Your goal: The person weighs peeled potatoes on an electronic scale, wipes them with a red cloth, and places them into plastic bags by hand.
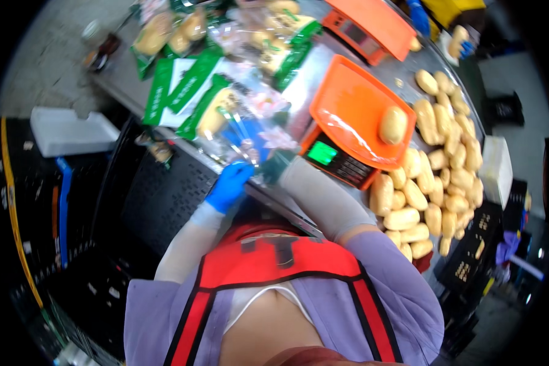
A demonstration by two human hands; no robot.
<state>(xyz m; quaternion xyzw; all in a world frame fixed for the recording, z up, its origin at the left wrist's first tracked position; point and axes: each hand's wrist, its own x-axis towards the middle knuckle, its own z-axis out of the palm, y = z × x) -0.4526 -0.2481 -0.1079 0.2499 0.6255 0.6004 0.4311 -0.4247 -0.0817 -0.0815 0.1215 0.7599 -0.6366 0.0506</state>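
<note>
My left hand [231,183], in a blue glove, pinches the near edge of a clear plastic bag [274,137] with green bands and a pink flower print. My right hand [244,137], also gloved in blue, shows through the film and seems to be inside that bag. Its fingers are blurred and partly covered by the print. Past its fingertips a peeled potato [212,112] shows through clear film beside a green band. Flat green-and-white bags [164,94] lie just left of it. To the right, an orange scale [343,100] carries one peeled potato [393,125] on its pan.
A large heap of peeled potatoes [439,183] covers the table's right side. Filled bags [153,39] lie at the far left. A second orange scale [370,27] stands farther back, near another person's blue-gloved hand [418,18]. Black crates [164,201] stand below the table edge.
</note>
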